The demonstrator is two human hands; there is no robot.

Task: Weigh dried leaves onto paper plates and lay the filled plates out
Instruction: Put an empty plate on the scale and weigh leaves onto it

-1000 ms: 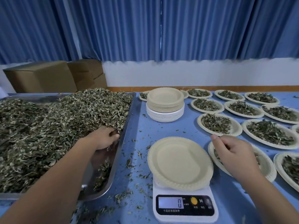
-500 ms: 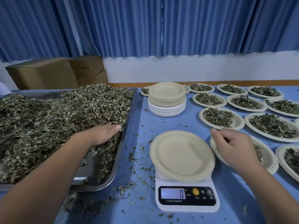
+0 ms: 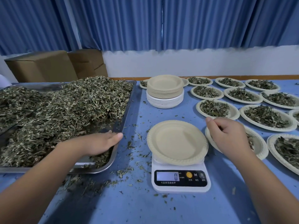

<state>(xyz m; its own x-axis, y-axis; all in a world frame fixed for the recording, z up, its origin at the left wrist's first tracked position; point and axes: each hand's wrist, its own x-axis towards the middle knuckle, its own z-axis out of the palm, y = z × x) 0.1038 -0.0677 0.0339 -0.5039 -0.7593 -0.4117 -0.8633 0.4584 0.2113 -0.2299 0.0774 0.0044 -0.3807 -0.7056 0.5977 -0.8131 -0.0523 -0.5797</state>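
Note:
A big metal tray (image 3: 128,109) on the left holds a heap of dried leaves (image 3: 64,110). My left hand (image 3: 100,142) lies in the tray's near right corner, fingers curled down into a clump of leaves. An empty beige paper plate (image 3: 176,141) sits on the white digital scale (image 3: 180,177), whose display reads 0. My right hand (image 3: 226,135) hovers just right of that plate, over a filled plate (image 3: 258,143), with loosely curled fingers and nothing visible in them.
A stack of empty paper plates (image 3: 165,90) stands behind the scale. Several filled plates (image 3: 265,117) lie in rows on the blue table at the right. Loose leaf bits litter the table near the tray. Cardboard boxes (image 3: 43,68) stand behind the tray.
My left hand has drawn back through the leaves to the tray's near right corner. My right hand has stayed over the filled plate. The scale still reads 0.

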